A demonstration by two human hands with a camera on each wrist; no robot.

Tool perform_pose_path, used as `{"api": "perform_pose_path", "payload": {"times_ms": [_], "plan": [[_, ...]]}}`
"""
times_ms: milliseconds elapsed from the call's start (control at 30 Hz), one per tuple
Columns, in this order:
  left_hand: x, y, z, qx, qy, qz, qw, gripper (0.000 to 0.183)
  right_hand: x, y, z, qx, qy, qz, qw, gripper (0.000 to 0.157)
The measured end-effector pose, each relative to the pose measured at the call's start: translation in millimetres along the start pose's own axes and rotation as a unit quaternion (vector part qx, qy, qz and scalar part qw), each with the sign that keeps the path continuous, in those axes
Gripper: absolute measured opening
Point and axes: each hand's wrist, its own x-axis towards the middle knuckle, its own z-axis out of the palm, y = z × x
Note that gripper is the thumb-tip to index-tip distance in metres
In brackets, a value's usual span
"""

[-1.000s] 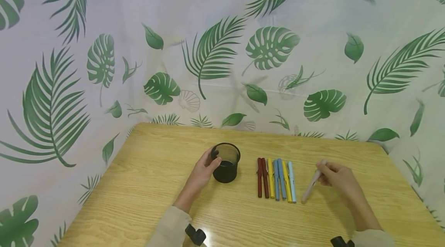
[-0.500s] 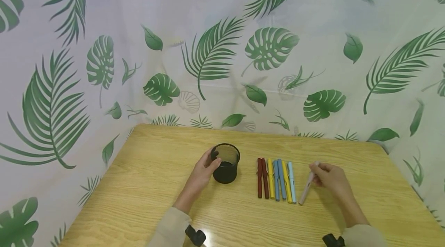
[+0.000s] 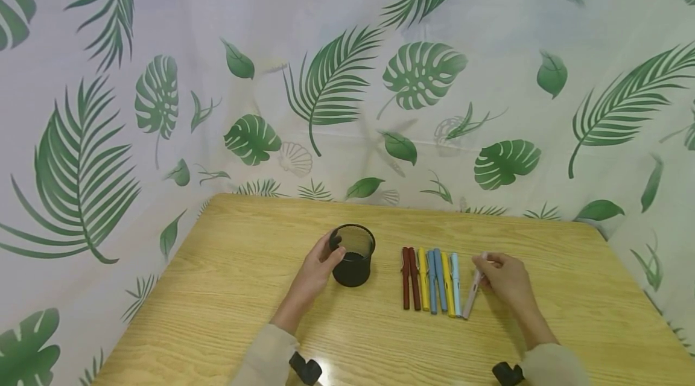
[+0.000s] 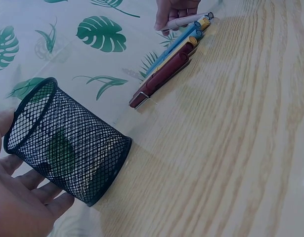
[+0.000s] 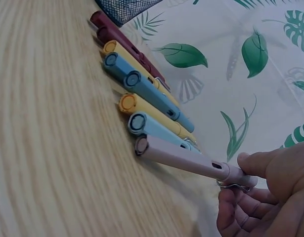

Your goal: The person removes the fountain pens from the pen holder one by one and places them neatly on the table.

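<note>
My left hand grips a black mesh pen holder by its left side, thumb at the rim; it stands upright on the table. In the left wrist view the pen holder shows bare mesh walls. My right hand pinches a pale pink pen by its clip end. The pen slants, its lower end right beside the light blue pen. In the right wrist view the pink pen has a wire clip near my fingers.
Left of the pink pen lies a row of pens: yellow pens, blue pens and dark red pens. They lie on a wood-grain table. A leaf-patterned cloth hangs behind the table's far edge.
My right hand has moved left with the pink pen, bringing it up to the row and closer to parallel with it. The left hand and pen holder have stayed in place.
</note>
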Motion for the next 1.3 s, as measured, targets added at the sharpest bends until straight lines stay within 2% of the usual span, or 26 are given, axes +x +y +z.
{"api": "perform_pose_path", "payload": {"times_ms": [233, 667, 1000, 1300], "plan": [[-0.8, 0.6, -0.2, 0.0, -0.003, -0.006, 1.0, 0.063, 3.2, 2.5, 6.7, -0.028, 0.008, -0.018, 0.999, 0.063], [-0.2, 0.0, -0.6, -0.005, 0.0, -0.003, 1.0, 0.065, 4.2, -4.4, 16.4, -0.036, 0.004, -0.016, 0.999, 0.06], [0.1, 0.4, 0.4, -0.004, 0.001, 0.002, 1.0, 0.066, 7.6, -2.1, 18.3, -0.079, 0.016, -0.025, 0.996, 0.056], [0.4, 0.5, 0.5, -0.004, 0.002, -0.003, 1.0, 0.061, 6.0, -1.8, 18.6, -0.07, 0.019, -0.025, 0.997, 0.053]]}}
